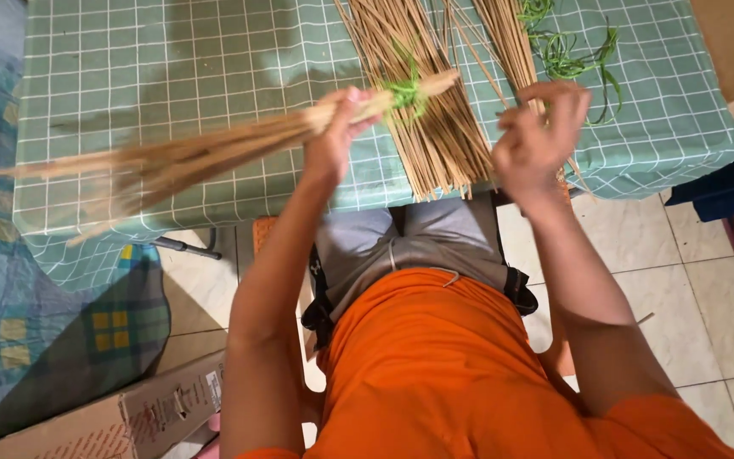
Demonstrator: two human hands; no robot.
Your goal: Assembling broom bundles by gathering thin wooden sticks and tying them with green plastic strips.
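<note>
The left hand point(337, 127) is gripping a bundle point(214, 149) already bound with a green tie point(405, 92) near its end, fanning toward nine o'clock. The right hand point(541, 132) is hovering half-curled, apparently holding nothing. Toward twelve o'clock, loose sticks point(422, 127) and green strips point(567, 51) are lying unbundled on the bench point(172, 76).

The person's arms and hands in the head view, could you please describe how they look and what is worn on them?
Both arms are bare from shoulder to fingertips. No gloves, watch, bracelets or rings show on the left hand or the right hand. The only clothing near them is a sleeveless orange top, which ends at the shoulders, worn over grey shorts. No markings are visible on either arm.
</note>
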